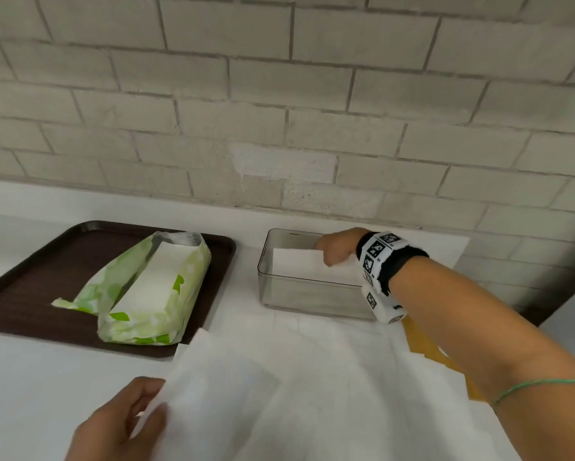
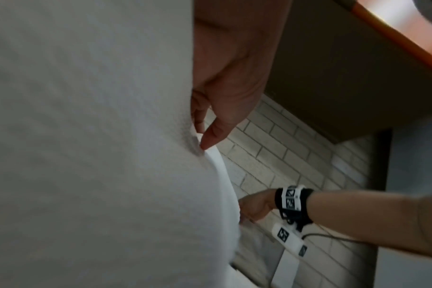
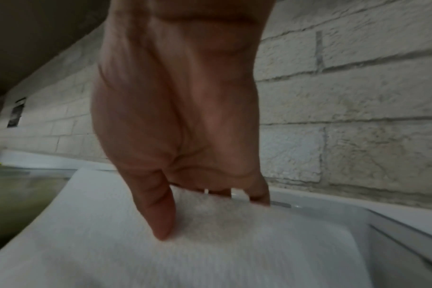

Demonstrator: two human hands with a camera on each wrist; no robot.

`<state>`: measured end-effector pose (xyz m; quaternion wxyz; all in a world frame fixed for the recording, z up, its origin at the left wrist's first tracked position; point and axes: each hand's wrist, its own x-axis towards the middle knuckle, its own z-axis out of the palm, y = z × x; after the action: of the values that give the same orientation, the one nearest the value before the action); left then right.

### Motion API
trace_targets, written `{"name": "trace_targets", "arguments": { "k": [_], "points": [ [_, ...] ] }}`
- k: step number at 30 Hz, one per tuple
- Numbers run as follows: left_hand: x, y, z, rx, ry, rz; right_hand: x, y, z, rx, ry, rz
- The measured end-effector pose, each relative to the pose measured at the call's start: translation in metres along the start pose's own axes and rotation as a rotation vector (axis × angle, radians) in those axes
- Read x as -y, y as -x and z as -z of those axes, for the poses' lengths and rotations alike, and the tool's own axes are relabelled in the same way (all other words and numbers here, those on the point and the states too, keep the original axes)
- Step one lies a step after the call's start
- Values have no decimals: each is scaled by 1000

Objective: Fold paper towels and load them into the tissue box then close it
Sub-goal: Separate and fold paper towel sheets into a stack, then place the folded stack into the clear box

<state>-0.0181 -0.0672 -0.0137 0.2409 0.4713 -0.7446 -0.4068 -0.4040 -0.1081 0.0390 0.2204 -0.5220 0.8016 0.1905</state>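
Observation:
A clear plastic tissue box (image 1: 312, 296) stands on the counter right of centre. Inside it lies a folded white paper towel (image 1: 296, 261), whose far right part my right hand (image 1: 336, 246) pinches, thumb on top and fingers past the edge. In the right wrist view the thumb (image 3: 158, 210) presses on that towel (image 3: 234, 253) inside the box (image 3: 395, 224). Near the front edge, my left hand (image 1: 120, 424) holds a loose white paper towel sheet (image 1: 219, 377) by its left edge. That sheet (image 2: 86, 136) fills the left wrist view beside my thumb (image 2: 217, 117).
A dark brown tray (image 1: 30, 284) at the left carries an opened green-and-white pack of paper towels (image 1: 146, 294). A white sheet (image 1: 346, 377) is spread over the counter in front of the box. A yellow-brown flat piece (image 1: 422, 344) lies under my right forearm. A brick wall stands right behind.

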Motion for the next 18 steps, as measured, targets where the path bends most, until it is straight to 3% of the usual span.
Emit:
{"name": "trace_targets", "arguments": {
  "k": [4,8,12,14,18],
  "points": [
    [20,3,6,17,263,71,10,-4,-3,50,102,5],
    [25,5,3,16,405,114,14,-3,-8,97,225,-72],
    [24,10,6,-5,468,100,15,7,-12,77,193,-101],
    [22,14,9,-22,478,137,19,21,-10,-67,113,-59],
    [24,22,12,46,490,212,39,72,-15,-593,-370,104]
  ]
}}
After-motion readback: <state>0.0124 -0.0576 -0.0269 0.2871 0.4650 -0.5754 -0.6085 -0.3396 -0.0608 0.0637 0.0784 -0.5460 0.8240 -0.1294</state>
